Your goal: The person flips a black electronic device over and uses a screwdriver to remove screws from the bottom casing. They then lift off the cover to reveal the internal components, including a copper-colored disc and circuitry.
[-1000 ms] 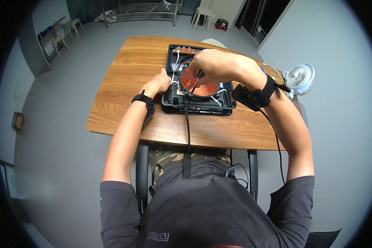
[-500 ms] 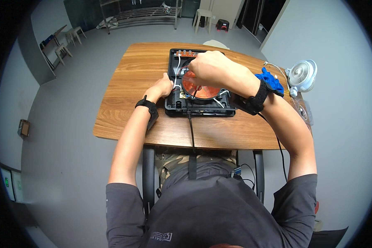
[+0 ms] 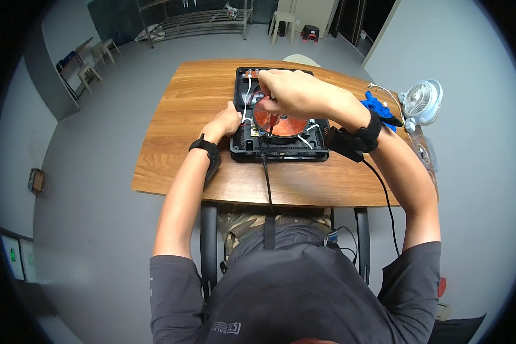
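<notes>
An opened induction cooker (image 3: 279, 153) with a black casing lies on the wooden table, its round copper coil (image 3: 292, 126) exposed. My left hand (image 3: 228, 119) is closed on the casing's left edge, thumb pointing away from me. Over the coil, my right hand (image 3: 286, 92) grips a screwdriver (image 3: 274, 120) with a red handle; its dark shaft points down toward the near part of the coil. The tip is too small to make out. White wires (image 3: 247, 94) run along the casing's left side, and an orange-brown circuit board (image 3: 252, 74) shows at its far end, partly behind my right hand.
On the table's right side lie a blue cloth-like bundle (image 3: 378, 106) and a light-blue fan (image 3: 421, 100). A black cable (image 3: 268, 183) runs from the cooker over the table's near edge. Another cable (image 3: 387, 200) hangs from my right wrist strap.
My right hand has shifted slightly to the left and its wrist has turned, showing more of the red handle. My left hand keeps its hold on the casing.
</notes>
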Motion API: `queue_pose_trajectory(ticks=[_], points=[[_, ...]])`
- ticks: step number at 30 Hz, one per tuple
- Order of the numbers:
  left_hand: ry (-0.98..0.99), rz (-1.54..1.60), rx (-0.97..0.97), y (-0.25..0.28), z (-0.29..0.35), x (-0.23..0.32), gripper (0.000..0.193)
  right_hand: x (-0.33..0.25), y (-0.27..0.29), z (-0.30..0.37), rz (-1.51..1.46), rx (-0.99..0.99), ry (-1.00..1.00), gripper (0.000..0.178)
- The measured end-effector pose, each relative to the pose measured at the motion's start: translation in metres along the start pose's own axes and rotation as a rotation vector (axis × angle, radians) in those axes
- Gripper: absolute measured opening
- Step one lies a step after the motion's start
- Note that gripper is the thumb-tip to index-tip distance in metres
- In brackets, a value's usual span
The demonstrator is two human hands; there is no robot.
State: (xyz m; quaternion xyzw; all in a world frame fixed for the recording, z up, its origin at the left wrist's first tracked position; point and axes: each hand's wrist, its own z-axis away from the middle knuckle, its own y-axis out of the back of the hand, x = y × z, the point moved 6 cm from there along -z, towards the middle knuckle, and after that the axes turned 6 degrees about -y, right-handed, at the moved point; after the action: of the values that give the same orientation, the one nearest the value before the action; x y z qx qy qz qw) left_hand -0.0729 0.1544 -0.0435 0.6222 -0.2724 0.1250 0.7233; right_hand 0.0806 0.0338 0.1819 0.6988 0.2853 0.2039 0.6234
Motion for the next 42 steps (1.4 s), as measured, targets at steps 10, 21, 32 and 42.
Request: queue_pose_trajectory(ticks=[10, 21, 32, 42], points=[[0.02, 0.039, -0.001, -0.004, -0.003, -0.008, 0.054, -0.004, 0.002, 0.01, 0.12, 0.15, 0.029, 0.039], [0.008, 0.012, -0.031, -0.001, 0.0, 0.002, 0.056, -0.002, 0.005, 0.007, 0.066, -0.024, 0.035, 0.03], [-0.009, 0.019, -0.015, -0.006, -0.005, -0.005, 0.055, 0.004, 0.0, 0.0, 0.156, 0.045, -0.07, 0.035], [-0.048, 0.068, 0.043, -0.013, -0.017, -0.021, 0.053, -0.012, 0.0, 0.006, -0.147, -0.109, 0.22, 0.033]])
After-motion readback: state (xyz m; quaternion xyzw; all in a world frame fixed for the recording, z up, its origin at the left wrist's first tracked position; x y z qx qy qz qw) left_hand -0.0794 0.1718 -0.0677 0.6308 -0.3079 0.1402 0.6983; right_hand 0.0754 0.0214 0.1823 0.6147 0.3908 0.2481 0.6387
